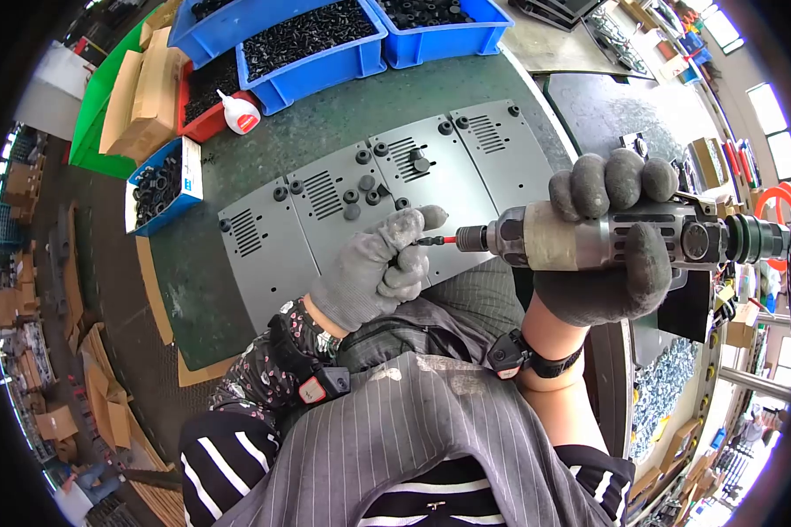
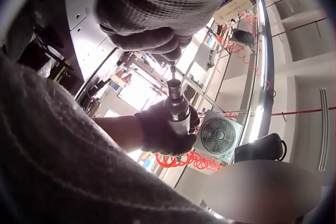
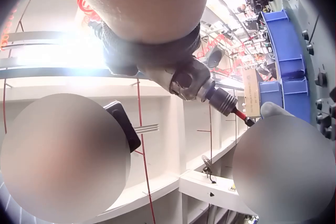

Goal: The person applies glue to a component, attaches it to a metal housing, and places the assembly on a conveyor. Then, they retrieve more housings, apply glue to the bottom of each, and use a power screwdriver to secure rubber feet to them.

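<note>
My right hand (image 1: 611,233), in a dark grey glove, grips a pneumatic screwdriver (image 1: 606,237) held sideways above the bench. Its red-collared bit (image 1: 438,240) points left into the curled fingers of my left hand (image 1: 387,263), in a light grey glove, which pinches something small at the bit's tip; the item itself is hidden. From the left wrist view the driver (image 2: 177,113) points up into the left fingers (image 2: 152,35). The right wrist view shows the driver's chuck (image 3: 220,98) and bit. Below lie grey vented metal panels (image 1: 325,211) with black rubber feet on them.
Blue bins (image 1: 312,39) of black parts stand at the back of the green mat (image 1: 325,123), with a white glue bottle (image 1: 240,112), a red bin and cardboard boxes (image 1: 141,97) at left. A small blue box (image 1: 161,184) of black rings sits at the mat's left edge. Screws fill a tray (image 1: 668,386) at lower right.
</note>
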Available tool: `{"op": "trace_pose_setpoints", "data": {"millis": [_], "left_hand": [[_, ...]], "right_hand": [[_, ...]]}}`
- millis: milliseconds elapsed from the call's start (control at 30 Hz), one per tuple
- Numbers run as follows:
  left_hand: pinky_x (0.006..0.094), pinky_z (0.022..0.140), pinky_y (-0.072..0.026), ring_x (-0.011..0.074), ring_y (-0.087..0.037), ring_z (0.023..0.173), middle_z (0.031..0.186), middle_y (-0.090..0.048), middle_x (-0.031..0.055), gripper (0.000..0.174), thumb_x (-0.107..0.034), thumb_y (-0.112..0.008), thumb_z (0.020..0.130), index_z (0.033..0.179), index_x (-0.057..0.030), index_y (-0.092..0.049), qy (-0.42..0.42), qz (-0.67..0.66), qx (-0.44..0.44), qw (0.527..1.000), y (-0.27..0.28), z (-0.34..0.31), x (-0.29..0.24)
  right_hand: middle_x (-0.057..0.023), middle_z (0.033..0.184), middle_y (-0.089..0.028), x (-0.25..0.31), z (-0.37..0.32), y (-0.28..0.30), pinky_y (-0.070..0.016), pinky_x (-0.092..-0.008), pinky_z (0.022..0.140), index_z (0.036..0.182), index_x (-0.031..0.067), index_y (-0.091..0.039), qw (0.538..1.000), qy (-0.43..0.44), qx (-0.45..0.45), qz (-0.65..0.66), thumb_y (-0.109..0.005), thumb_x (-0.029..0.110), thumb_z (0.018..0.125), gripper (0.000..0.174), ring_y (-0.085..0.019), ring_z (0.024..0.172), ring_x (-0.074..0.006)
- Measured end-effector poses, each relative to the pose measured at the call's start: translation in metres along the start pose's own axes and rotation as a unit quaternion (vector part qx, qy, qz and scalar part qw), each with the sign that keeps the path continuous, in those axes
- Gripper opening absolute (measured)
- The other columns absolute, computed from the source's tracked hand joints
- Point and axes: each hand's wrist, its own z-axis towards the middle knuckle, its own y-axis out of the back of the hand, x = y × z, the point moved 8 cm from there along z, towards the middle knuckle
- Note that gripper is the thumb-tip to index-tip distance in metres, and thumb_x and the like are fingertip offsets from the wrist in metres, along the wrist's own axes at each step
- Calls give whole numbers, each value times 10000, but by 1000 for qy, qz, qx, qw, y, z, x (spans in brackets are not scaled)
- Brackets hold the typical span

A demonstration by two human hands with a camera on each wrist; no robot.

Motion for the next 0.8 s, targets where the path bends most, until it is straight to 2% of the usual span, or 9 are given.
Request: {"op": "trace_pose_setpoints", "data": {"millis": [133, 333, 400, 500, 600, 633, 667, 733, 800], "left_hand": [[187, 391, -268, 43, -303, 426, 564, -401, -37, 339, -260, -450, 962, 1190, -9, -457, -8, -17, 38, 999, -5, 2, 1], [191, 391, -266, 40, -307, 421, 554, -382, -44, 329, -265, -441, 966, 1166, -8, -482, 10, 11, -21, 1000, 0, 7, 7], [170, 364, -239, 33, -243, 395, 529, -314, -60, 310, -251, -444, 957, 1175, -38, -500, 22, 1, 12, 1000, -1, 10, 10], [174, 361, -241, 36, -239, 389, 525, -323, -51, 328, -252, -419, 962, 1181, -27, -514, 37, -19, -33, 999, -1, 9, 16], [178, 365, -249, 33, -261, 407, 527, -334, -51, 358, -280, -409, 967, 1184, -19, -524, 39, 4, -32, 999, -2, 9, 17], [178, 365, -249, 33, -261, 407, 527, -334, -51, 358, -280, -409, 967, 1184, -19, -524, 40, 5, -33, 999, -6, 9, 17], [176, 380, -263, 36, -277, 421, 538, -343, -50, 385, -310, -419, 962, 1186, -14, -521, 39, 63, -68, 995, -8, 7, 16], [174, 395, -276, 38, -293, 435, 550, -353, -49, 413, -339, -429, 957, 1189, -9, -519, 38, 123, -102, 986, -8, 6, 13], [151, 496, -325, 25, -381, 541, 608, -392, -44, 435, -380, -425, 962, 1152, -12, -557, -17, 330, -199, 922, 4, 1, -12]], "right_hand": [[-13, 821, -352, -2, -1, 0, -345, -269, 624, 1100, 79, -435, 1000, 0, -2, 0, -532, 168, 712, 410, -372, 713, -131], [-13, 822, -357, 1, -4, 6, -347, -263, 613, 1088, 86, -432, 1000, 3, -15, -14, -549, 181, 711, 406, -376, 700, -125], [-13, 823, -357, 1, -4, 9, -346, -261, 610, 1084, 88, -431, 1000, 1, -14, -13, -556, 186, 709, 407, -376, 697, -123], [-13, 820, -355, -2, -4, 15, -346, -264, 624, 1074, 87, -428, 1000, -8, -5, 14, -553, 168, 718, 386, -373, 708, -120], [-20, 828, -366, -8, -6, 32, -359, -278, 659, 1069, 77, -429, 996, -21, -56, 71, -550, 137, 741, 354, -381, 729, -131], [-42, 869, -427, -12, -7, 41, -386, -308, 700, 1089, 73, -449, 991, -23, -62, 112, -546, 136, 767, 342, -430, 775, -161], [-65, 910, -488, -14, -8, 49, -413, -338, 740, 1109, 69, -470, 986, -25, -69, 153, -541, 134, 792, 331, -479, 822, -192], [-69, 902, -489, -12, -7, 58, -413, -343, 731, 1097, 64, -470, 984, -28, -88, 153, -543, 150, 788, 329, -474, 810, -188], [-59, 855, -431, -7, -7, 71, -398, -317, 722, 1035, 50, -456, 974, -24, -155, 164, -562, 88, 758, 299, -428, 785, -170]]}}
